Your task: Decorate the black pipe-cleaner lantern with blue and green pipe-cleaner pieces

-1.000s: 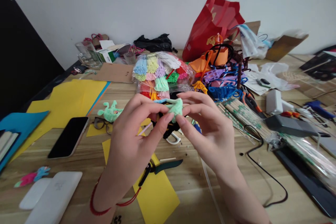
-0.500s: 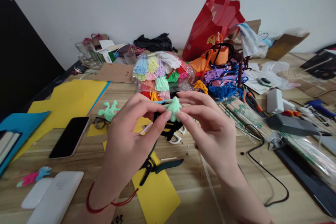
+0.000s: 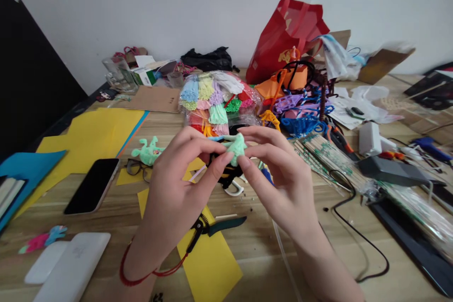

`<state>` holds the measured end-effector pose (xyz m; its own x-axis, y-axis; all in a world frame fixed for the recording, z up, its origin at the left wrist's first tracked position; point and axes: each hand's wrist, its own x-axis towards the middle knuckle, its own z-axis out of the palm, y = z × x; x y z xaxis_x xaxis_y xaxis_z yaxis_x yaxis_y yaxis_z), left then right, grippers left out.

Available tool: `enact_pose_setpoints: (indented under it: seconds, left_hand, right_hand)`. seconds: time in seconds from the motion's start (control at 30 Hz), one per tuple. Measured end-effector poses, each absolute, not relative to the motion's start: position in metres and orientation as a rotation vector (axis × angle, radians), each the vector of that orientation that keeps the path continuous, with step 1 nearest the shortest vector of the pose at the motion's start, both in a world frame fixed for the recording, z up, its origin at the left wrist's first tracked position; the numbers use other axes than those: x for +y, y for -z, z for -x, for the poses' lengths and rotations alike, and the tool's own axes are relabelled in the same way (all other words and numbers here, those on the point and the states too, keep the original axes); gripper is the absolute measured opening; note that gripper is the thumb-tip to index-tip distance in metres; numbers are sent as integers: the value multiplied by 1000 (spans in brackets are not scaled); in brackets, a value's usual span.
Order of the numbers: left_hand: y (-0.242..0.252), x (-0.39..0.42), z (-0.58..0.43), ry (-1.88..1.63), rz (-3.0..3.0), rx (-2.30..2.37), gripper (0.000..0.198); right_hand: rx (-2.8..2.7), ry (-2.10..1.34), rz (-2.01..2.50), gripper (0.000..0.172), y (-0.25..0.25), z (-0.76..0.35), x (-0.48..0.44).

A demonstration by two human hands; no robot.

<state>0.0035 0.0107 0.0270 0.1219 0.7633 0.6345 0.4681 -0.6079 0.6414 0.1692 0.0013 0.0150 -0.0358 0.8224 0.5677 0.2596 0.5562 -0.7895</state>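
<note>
Between my two hands is a small mint-green fuzzy piece (image 3: 237, 149), which looks shaped from pipe cleaner and comes to a point at the top. My left hand (image 3: 187, 170) pinches its left side with thumb and forefinger. From the right, my right hand (image 3: 279, 170) grips it with thumb and fingertips. A pale blue strand runs from the piece toward my left fingers. Behind and below the hands lie black-handled scissors or a similar black item, partly hidden. Pruning shears (image 3: 226, 225) rest on a yellow sheet (image 3: 212, 264) under my left wrist.
A bag of coloured pipe cleaners (image 3: 217, 99) lies at the back, beside a red bag (image 3: 286, 42). On the left are a phone (image 3: 92, 186), a green pipe-cleaner figure (image 3: 146, 152) and a white case (image 3: 76, 264). Bundled sticks (image 3: 329, 160) and a black cable (image 3: 364, 231) lie right.
The green piece has turned slightly and shifted a little right between my fingertips. My right hand has moved slightly left and its fingers have shifted on the piece.
</note>
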Motion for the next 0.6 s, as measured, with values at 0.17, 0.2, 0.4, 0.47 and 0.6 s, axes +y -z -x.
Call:
enact_pose_setpoints:
  seconds: [0.17, 0.2, 0.4, 0.47, 0.6]
  left_hand:
    - [-27, 9, -5, -1478, -2149, 1203, 10]
    - [-27, 9, -4, -1481, -2142, 1200, 10]
    - [-26, 10, -4, -1480, -2074, 1199, 11]
    - [-26, 10, -4, -1483, -2059, 1204, 11]
    - [-27, 8, -5, -1491, -2078, 1217, 10]
  right_hand:
    - [-1581, -583, 932, 9, -16, -170, 2]
    - [-1582, -579, 927, 10, -16, -170, 2]
    - [-1585, -548, 871, 11, -16, -169, 3]
    - [-1597, -541, 868, 12, -17, -169, 3]
    - [-1641, -523, 901, 9, -19, -170, 3]
